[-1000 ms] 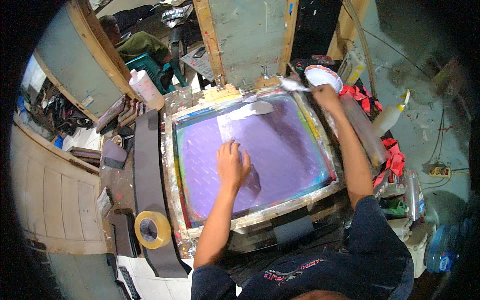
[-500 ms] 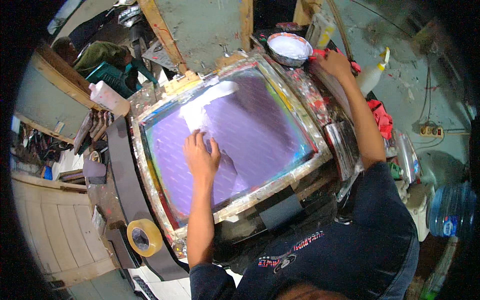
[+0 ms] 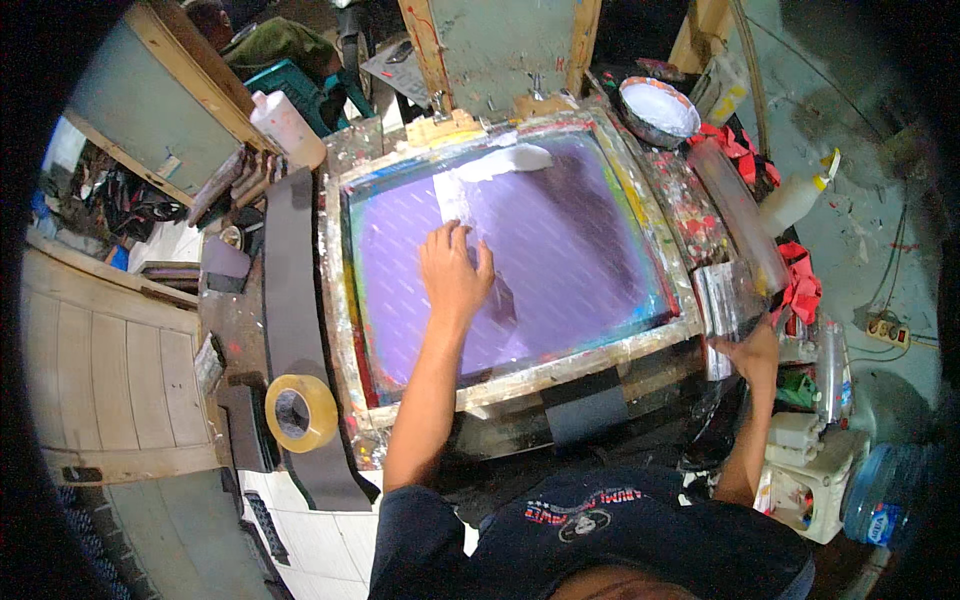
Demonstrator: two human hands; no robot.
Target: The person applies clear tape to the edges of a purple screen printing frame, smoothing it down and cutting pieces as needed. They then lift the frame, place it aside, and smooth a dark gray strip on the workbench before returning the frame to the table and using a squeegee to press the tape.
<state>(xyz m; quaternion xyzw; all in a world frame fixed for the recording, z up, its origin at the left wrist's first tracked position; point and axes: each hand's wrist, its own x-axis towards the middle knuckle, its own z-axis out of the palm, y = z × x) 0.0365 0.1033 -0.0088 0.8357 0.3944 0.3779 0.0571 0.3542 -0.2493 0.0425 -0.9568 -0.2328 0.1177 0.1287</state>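
A wooden-framed printing screen (image 3: 520,395) with purple mesh spans the bench, and a thick smear of white ink (image 3: 510,160) lies near its far edge. My left hand (image 3: 455,272) rests on or just over the mesh, fingers stretched toward a white strip below the smear, holding nothing visible. Right of the frame, my right hand (image 3: 752,352) is at the lower corner of a flat, silvery, ink-streaked piece (image 3: 728,300). Its thumb and fingers are spread apart; whether they touch the piece I cannot tell.
A bowl of white ink (image 3: 660,108) stands at the far right. Nearby are a long translucent piece (image 3: 738,212), a spray bottle (image 3: 795,200) and red cloth (image 3: 800,282). Clear tape (image 3: 318,412) and a pale bottle (image 3: 288,130) sit left. A person (image 3: 285,45) is behind.
My right hand has left the red thing beside the bowl and come down to the silvery piece. The left hand stays over the mesh, while the whole view has shifted.
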